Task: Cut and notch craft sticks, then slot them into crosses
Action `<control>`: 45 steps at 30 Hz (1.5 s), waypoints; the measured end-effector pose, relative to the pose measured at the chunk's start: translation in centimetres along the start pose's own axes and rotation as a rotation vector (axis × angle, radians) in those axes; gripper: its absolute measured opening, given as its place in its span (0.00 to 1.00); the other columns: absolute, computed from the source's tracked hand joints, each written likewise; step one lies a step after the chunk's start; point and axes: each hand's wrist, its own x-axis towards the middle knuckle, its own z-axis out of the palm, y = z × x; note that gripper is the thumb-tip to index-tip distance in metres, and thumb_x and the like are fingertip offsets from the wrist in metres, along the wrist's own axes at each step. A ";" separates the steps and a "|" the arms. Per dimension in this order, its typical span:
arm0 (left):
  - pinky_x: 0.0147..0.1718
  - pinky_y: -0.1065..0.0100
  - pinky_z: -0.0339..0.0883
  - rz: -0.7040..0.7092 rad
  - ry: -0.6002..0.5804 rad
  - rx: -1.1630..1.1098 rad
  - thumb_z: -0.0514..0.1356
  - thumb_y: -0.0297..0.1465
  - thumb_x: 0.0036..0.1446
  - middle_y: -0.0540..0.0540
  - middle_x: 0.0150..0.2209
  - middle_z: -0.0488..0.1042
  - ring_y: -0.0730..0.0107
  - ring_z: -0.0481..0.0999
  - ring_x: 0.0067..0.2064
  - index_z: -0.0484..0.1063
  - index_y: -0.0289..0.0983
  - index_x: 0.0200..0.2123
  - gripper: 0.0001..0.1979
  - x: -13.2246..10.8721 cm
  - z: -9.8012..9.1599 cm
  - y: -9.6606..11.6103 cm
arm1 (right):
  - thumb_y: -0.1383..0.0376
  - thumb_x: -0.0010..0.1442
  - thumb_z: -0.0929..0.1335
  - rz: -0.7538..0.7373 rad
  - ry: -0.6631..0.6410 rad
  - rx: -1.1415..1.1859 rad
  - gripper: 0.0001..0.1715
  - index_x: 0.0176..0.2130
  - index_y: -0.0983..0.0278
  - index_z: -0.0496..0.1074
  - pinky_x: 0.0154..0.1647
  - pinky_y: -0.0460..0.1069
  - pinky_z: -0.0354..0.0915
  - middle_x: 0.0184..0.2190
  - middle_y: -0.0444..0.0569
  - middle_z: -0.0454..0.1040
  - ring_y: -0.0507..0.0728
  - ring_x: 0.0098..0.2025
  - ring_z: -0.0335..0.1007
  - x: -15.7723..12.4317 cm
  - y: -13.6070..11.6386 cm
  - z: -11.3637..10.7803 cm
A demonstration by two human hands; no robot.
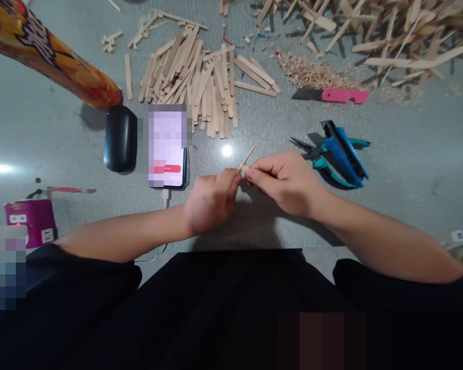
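My left hand is closed round a thin wooden stick, whose free end slants up to the right. Facing it, my right hand pinches a short piece of craft stick between thumb and fingers. This piece meets the thin stick at an angle, and the fingers hide most of both. I cannot tell whether the two are joined. Beyond my hands lies a heap of craft sticks with rounded ends. To the right of my right hand are green-handled pliers and a blue utility knife.
A lit phone on a cable lies left, beside a black case and a tall orange can. A pink knife, wood shavings and crossed sticks lie at the back right. A purple power socket stands far left.
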 end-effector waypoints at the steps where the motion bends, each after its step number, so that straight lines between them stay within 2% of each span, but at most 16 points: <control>1: 0.24 0.65 0.57 -0.007 -0.008 0.015 0.50 0.36 0.91 0.46 0.27 0.81 0.70 0.76 0.22 0.78 0.36 0.43 0.23 -0.1 0.0 0.0 | 0.62 0.79 0.70 0.000 0.008 0.003 0.26 0.26 0.60 0.70 0.31 0.54 0.51 0.20 0.40 0.63 0.52 0.25 0.57 0.0 0.0 0.2; 4: 0.25 0.64 0.55 -0.050 -0.065 0.051 0.47 0.38 0.92 0.46 0.27 0.81 0.69 0.76 0.22 0.77 0.37 0.43 0.25 -0.3 -0.1 0.2 | 0.62 0.79 0.70 0.018 -0.007 0.015 0.26 0.27 0.60 0.72 0.31 0.54 0.52 0.20 0.40 0.64 0.52 0.25 0.57 0.1 0.2 0.2; 7: 0.26 0.63 0.55 -0.062 -0.126 0.057 0.46 0.38 0.91 0.44 0.28 0.82 0.68 0.76 0.22 0.77 0.37 0.43 0.25 -0.6 -0.2 0.3 | 0.63 0.77 0.71 0.033 -0.086 0.034 0.24 0.27 0.60 0.74 0.30 0.54 0.52 0.19 0.39 0.63 0.52 0.23 0.56 0.5 0.5 -0.2; 14: 0.25 0.62 0.54 -0.063 -0.179 0.073 0.46 0.38 0.91 0.44 0.26 0.81 0.66 0.75 0.21 0.76 0.38 0.43 0.25 -0.8 -0.2 0.4 | 0.66 0.76 0.71 0.021 -0.143 0.067 0.24 0.26 0.61 0.75 0.29 0.53 0.52 0.19 0.38 0.64 0.50 0.22 0.56 1.1 0.8 -1.0; 18: 0.25 0.62 0.55 -0.063 -0.237 0.114 0.43 0.38 0.91 0.43 0.27 0.82 0.65 0.76 0.22 0.76 0.38 0.42 0.27 -0.7 -0.4 0.5 | 0.64 0.77 0.73 0.113 -0.220 0.136 0.25 0.26 0.61 0.74 0.27 0.52 0.51 0.18 0.38 0.65 0.49 0.20 0.56 1.3 0.9 -1.0; 20: 0.25 0.62 0.55 -0.053 -0.229 0.133 0.43 0.38 0.91 0.44 0.27 0.82 0.65 0.76 0.21 0.76 0.38 0.42 0.28 -0.6 -0.5 0.5 | 0.64 0.77 0.74 0.116 -0.195 0.133 0.26 0.26 0.61 0.74 0.27 0.52 0.52 0.18 0.39 0.65 0.49 0.21 0.57 1.3 0.9 -0.7; 24: 0.24 0.61 0.53 -0.044 -0.207 0.155 0.42 0.38 0.91 0.43 0.27 0.81 0.65 0.76 0.21 0.76 0.38 0.42 0.28 -0.6 -0.5 0.4 | 0.65 0.78 0.73 0.053 -0.054 0.100 0.25 0.26 0.61 0.75 0.28 0.52 0.51 0.19 0.38 0.64 0.49 0.21 0.55 1.0 1.1 0.0; 28: 0.25 0.62 0.54 -0.037 -0.261 0.121 0.43 0.38 0.90 0.45 0.26 0.80 0.65 0.74 0.21 0.77 0.38 0.43 0.26 -0.9 -0.4 0.6 | 0.59 0.76 0.77 0.129 -0.218 0.240 0.25 0.27 0.62 0.77 0.26 0.52 0.53 0.20 0.40 0.68 0.50 0.21 0.58 1.1 1.2 -0.3; 30: 0.25 0.61 0.53 -0.040 -0.236 0.096 0.45 0.37 0.90 0.45 0.26 0.80 0.66 0.72 0.21 0.77 0.38 0.43 0.25 -0.8 -0.3 0.6 | 0.54 0.75 0.79 0.111 -0.229 0.263 0.27 0.27 0.62 0.77 0.26 0.52 0.56 0.22 0.41 0.71 0.50 0.22 0.60 1.3 1.1 -0.4; 33: 0.26 0.63 0.56 -0.095 -0.141 -0.075 0.49 0.37 0.90 0.45 0.30 0.81 0.69 0.72 0.23 0.78 0.37 0.44 0.22 -0.3 -0.2 0.3 | 0.52 0.76 0.78 -0.038 -0.123 0.196 0.27 0.28 0.63 0.79 0.33 0.52 0.62 0.25 0.44 0.75 0.52 0.28 0.68 1.6 1.1 -0.5; 38: 0.30 0.68 0.66 -0.309 -0.066 -0.675 0.57 0.43 0.89 0.53 0.28 0.75 0.75 0.71 0.27 0.74 0.40 0.43 0.19 0.3 -0.1 -0.2 | 0.57 0.81 0.73 -0.332 -0.039 -0.002 0.19 0.37 0.62 0.83 0.41 0.52 0.68 0.35 0.47 0.86 0.56 0.36 0.79 1.7 2.5 -0.7; 41: 0.28 0.68 0.65 -0.373 -0.087 -0.831 0.59 0.48 0.88 0.55 0.26 0.71 0.74 0.69 0.26 0.76 0.40 0.43 0.21 0.1 0.0 0.0 | 0.49 0.86 0.69 -0.460 0.010 -0.144 0.25 0.42 0.60 0.84 0.44 0.54 0.71 0.38 0.50 0.87 0.59 0.39 0.81 1.6 3.7 -0.8; 45: 0.25 0.69 0.64 -0.429 -0.084 -0.938 0.60 0.50 0.87 0.55 0.24 0.72 0.76 0.68 0.22 0.76 0.41 0.43 0.22 0.1 0.1 0.3 | 0.43 0.90 0.58 -0.508 0.127 -0.393 0.35 0.48 0.59 0.83 0.46 0.56 0.73 0.41 0.53 0.87 0.62 0.43 0.83 1.3 4.4 -0.3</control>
